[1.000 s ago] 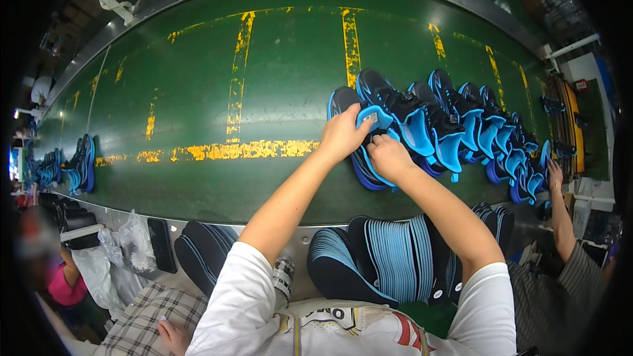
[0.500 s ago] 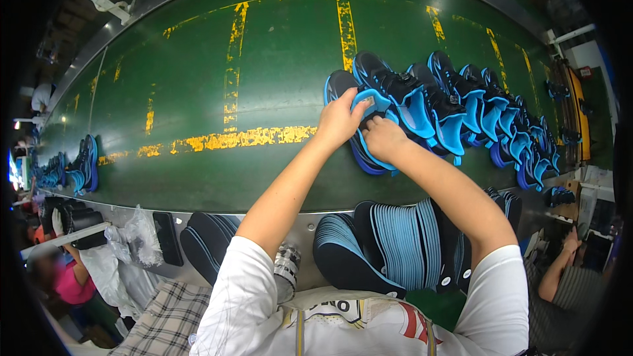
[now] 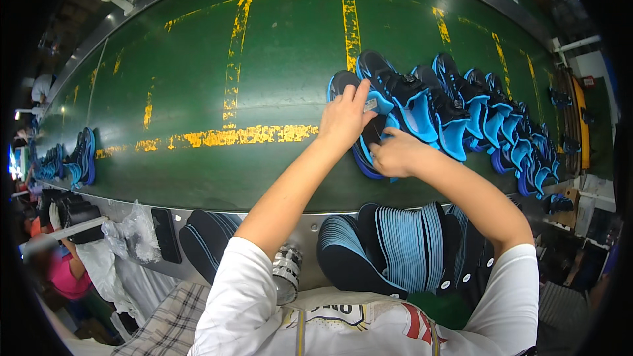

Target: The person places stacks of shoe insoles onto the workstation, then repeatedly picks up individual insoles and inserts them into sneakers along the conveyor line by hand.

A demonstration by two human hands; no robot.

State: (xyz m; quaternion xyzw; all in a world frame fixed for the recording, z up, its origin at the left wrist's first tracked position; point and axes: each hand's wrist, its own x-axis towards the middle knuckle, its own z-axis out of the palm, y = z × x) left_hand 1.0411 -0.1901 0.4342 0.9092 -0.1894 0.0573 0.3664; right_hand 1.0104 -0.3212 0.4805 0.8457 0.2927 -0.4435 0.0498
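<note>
A black and blue sneaker (image 3: 342, 82) lies on the green belt in front of me, toe pointing away. My left hand (image 3: 343, 115) is over its upper, with the thumb and fingers closed about the light-blue tongue (image 3: 376, 103). At the heel end, my right hand (image 3: 399, 151) has bent fingers against the collar. A dark inner surface shows in the shoe's opening between my hands. The right fingertips are partly hidden. Just right of this shoe stands another black and blue sneaker (image 3: 377, 69).
Several sneakers (image 3: 455, 82) line the belt (image 3: 277, 92) to the right, and more (image 3: 82, 158) sit far left. Stacked insoles (image 3: 409, 244) fill the near ledge, with other insoles (image 3: 206, 240) further left. A dark phone-shaped slab (image 3: 166, 235) and a clear plastic bag (image 3: 140, 237) lie beyond.
My right hand has drawn back slightly from the shoe's opening toward its heel. The left fingers have straightened over the upper. The shoes at the far left have shifted slightly left.
</note>
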